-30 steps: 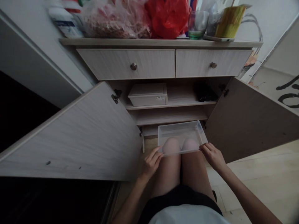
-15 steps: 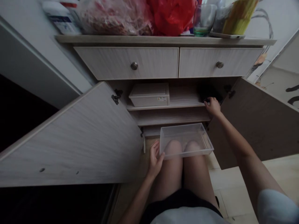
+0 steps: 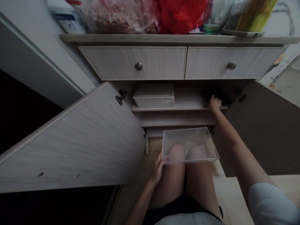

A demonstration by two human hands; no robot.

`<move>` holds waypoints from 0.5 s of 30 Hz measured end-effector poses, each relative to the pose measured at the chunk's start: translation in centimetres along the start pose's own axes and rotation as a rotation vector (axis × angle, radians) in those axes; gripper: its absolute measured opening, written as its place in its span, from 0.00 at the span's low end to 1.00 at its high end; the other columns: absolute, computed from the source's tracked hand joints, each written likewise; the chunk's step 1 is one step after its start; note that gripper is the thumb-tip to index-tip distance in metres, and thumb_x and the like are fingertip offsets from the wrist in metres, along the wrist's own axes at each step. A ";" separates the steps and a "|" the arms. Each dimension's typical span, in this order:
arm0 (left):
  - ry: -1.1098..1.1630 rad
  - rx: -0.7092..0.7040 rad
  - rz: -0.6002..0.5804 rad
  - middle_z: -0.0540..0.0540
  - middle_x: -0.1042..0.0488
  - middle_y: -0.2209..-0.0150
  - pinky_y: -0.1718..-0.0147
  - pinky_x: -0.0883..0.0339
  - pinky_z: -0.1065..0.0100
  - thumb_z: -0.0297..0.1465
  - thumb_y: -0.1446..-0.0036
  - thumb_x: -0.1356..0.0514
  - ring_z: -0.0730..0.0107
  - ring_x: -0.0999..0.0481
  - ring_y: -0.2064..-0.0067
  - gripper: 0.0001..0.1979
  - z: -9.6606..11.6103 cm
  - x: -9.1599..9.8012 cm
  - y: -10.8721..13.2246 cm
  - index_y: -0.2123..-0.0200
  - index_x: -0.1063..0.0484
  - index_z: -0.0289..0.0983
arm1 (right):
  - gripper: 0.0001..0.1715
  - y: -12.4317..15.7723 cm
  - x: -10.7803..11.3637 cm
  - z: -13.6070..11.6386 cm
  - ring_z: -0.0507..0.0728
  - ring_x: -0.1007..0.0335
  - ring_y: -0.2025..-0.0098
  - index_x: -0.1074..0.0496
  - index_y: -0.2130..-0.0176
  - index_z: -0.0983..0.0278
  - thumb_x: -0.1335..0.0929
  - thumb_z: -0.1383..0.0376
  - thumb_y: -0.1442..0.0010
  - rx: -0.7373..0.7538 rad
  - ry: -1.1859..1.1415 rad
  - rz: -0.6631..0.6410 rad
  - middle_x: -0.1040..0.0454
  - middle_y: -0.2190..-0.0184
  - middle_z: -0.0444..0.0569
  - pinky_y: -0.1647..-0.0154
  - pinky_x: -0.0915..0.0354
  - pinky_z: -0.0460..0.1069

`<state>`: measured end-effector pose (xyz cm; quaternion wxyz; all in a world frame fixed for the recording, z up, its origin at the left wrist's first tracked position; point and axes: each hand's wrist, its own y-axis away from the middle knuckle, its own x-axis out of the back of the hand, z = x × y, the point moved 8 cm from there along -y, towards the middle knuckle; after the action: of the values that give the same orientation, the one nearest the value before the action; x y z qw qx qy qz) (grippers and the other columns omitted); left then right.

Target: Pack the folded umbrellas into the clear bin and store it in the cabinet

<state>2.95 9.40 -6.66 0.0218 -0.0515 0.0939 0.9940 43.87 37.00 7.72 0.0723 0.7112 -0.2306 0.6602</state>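
A clear plastic bin (image 3: 189,144) rests on my knees in front of an open wooden cabinet. My left hand (image 3: 159,166) grips the bin's near left corner. My right hand (image 3: 215,103) is stretched to the upper shelf (image 3: 187,101) inside the cabinet, on a dark object (image 3: 215,92) at the shelf's right end; the fingers are in shadow and I cannot tell whether they grip it. A white lidded box (image 3: 154,95) sits on the same shelf to the left.
Both cabinet doors stand open: the left door (image 3: 77,140) swings far out, the right door (image 3: 264,128) is beside my right arm. Two closed drawers (image 3: 138,62) sit above. The top holds bags, a red bag (image 3: 182,14) and a glass (image 3: 217,15).
My right hand let go of the bin's right corner and reached up to the dark object on the upper shelf. My left hand slid to the bin's near left corner.
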 end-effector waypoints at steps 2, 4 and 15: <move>-0.002 0.004 -0.005 0.39 0.23 0.44 0.44 0.34 0.55 0.42 0.48 0.40 0.50 0.25 0.43 0.30 0.0 -0.1 0.0 0.42 0.26 0.37 | 0.36 0.2 0.0 0.1 0.71 0.30 0.44 0.40 0.36 0.75 0.31 0.65 0.39 -0.015 -0.014 -0.026 0.30 0.46 0.75 0.46 0.36 0.61; -0.005 0.001 -0.012 0.39 0.21 0.47 0.45 0.33 0.55 0.42 0.47 0.40 0.50 0.24 0.45 0.30 0.1 -0.3 0.0 0.43 0.26 0.36 | 0.39 0.4 0.0 0.3 0.72 0.29 0.45 0.42 0.35 0.74 0.31 0.64 0.40 -0.030 -0.058 -0.056 0.29 0.47 0.74 0.48 0.34 0.60; -0.029 -0.062 0.033 0.39 0.21 0.49 0.45 0.33 0.54 0.43 0.47 0.41 0.50 0.25 0.44 0.25 0.4 -0.4 0.0 0.50 0.22 0.36 | 0.25 8.0 4.9 2.6 0.65 0.26 0.52 0.29 0.50 0.63 0.30 0.57 0.46 0.329 -0.853 0.088 0.23 0.56 0.56 0.48 0.32 0.59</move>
<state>3.33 9.50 -6.22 0.0049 -0.0363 0.0634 0.9973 42.94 27.74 10.61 -0.1712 0.9109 -0.1617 0.3388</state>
